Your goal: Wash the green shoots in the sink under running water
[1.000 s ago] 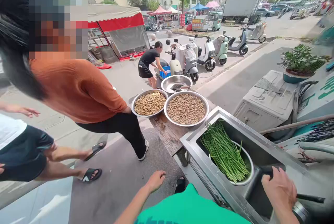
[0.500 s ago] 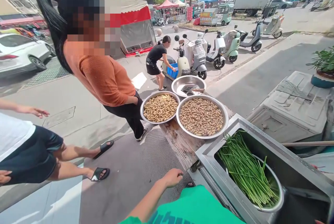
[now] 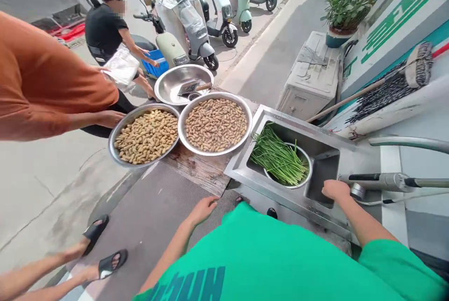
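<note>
Head view: my right hand [image 3: 336, 189] curls its fingers [image 3: 328, 193] over the near right corner of the steel sink [image 3: 245, 163], touching the base of the tap [image 3: 377, 181], as if bracing there; I can't tell whether it grips anything. My left hand [image 3: 204, 208] hangs loose and empty beside the sink's near left edge. In the sink a bowl [image 3: 304, 180] keeps the chives [image 3: 278, 157] together. Further left, two pans of peanuts [image 3: 214, 124] sit on the wooden board [image 3: 199, 170].

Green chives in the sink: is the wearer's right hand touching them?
No. The right hand rests at the faucet base, apart from the green chives in their bowl.
</note>
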Available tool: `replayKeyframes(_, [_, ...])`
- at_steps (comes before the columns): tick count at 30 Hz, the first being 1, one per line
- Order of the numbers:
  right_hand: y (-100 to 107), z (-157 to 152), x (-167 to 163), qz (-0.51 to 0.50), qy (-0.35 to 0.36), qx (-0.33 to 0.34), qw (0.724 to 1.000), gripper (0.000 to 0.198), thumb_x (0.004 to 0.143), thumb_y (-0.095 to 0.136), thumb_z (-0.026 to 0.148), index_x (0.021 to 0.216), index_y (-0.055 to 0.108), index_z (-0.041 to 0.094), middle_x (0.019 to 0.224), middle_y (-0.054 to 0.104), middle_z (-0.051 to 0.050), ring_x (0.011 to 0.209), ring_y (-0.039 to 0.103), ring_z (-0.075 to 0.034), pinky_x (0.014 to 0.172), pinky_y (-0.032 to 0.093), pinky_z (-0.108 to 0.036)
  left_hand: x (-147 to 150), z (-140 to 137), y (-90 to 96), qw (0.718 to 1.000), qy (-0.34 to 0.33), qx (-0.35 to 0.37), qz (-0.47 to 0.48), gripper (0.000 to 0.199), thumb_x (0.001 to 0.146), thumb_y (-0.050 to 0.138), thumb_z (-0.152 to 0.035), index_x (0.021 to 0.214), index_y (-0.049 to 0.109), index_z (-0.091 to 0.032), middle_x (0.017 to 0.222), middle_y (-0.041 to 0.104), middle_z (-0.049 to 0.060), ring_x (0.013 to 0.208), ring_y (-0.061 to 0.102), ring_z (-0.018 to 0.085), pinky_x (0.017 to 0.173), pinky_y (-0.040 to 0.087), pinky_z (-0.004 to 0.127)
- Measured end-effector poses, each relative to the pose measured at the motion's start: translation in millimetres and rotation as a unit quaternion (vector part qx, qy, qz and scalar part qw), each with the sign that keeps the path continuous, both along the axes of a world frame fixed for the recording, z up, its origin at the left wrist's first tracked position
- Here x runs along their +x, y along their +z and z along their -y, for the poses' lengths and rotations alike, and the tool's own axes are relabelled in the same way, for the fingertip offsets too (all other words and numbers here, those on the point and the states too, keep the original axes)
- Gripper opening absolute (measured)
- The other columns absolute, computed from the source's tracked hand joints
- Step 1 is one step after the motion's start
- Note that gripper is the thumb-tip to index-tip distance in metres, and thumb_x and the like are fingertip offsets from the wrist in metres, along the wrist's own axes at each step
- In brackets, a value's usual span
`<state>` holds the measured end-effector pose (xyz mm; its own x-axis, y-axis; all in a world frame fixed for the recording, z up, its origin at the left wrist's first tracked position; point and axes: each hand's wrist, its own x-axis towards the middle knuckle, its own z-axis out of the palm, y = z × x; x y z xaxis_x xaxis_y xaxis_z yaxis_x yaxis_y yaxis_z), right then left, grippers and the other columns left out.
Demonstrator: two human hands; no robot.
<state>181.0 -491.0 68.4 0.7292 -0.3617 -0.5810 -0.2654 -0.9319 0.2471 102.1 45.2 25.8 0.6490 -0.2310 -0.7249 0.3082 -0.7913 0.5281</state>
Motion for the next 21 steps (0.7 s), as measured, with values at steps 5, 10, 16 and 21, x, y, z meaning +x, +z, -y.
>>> replayKeyframes(5, [-22, 12, 2, -0.082, -0.038, -0.008, 0.996, 0.023, 0.082, 0.060, 0.014, 0.096, 0.078, 0.008, 0.100, 0.073, -0.022, 0.108, 0.069, -0.030, 0.088, 0.049, -0.038, -5, -8, -3.9, 1.000, -0.019, 0.013, -0.015, 0.060, 0.096, 0.037, -0.037, 0.141, 0.060, -0.005, 0.140, 0.063, 0.015, 0.127, 0.060, 0.031, 0.105, 0.044, 0.034])
replayKeyframes(10, [-27, 15, 0, -0.100, -0.022, -0.005, 0.995, 0.032, 0.086, 0.054, 0.010, 0.109, 0.076, 0.007, 0.109, 0.071, -0.023, 0.114, 0.067, -0.032, 0.091, 0.049, -0.041, -5, -2, -0.5, 1.000, -0.017, 0.014, -0.002, 0.056, 0.096, 0.039, -0.033, 0.137, 0.063, -0.002, 0.129, 0.070, 0.014, 0.118, 0.063, 0.032, 0.099, 0.045, 0.033])
replayKeyframes(16, [-26, 12, -1, -0.098, -0.020, -0.005, 0.995, 0.038, 0.090, 0.048, 0.011, 0.120, 0.072, 0.006, 0.118, 0.069, -0.024, 0.119, 0.064, -0.035, 0.092, 0.049, -0.043, 4, 4, -4.5, 1.000, -0.027, 0.015, -0.008, 0.059, 0.093, 0.040, -0.035, 0.137, 0.063, -0.003, 0.130, 0.069, 0.014, 0.121, 0.062, 0.030, 0.104, 0.043, 0.032])
replayKeyframes(21, [-22, 12, -4, -0.065, -0.050, 0.012, 0.997, 0.038, 0.092, 0.047, 0.016, 0.120, 0.071, 0.008, 0.120, 0.069, -0.022, 0.116, 0.064, -0.034, 0.090, 0.048, -0.042, 22, 10, -6.0, 0.997, -0.007, -0.036, -0.069, 0.063, 0.090, 0.042, -0.045, 0.138, 0.061, -0.009, 0.124, 0.072, 0.013, 0.116, 0.066, 0.026, 0.102, 0.048, 0.032])
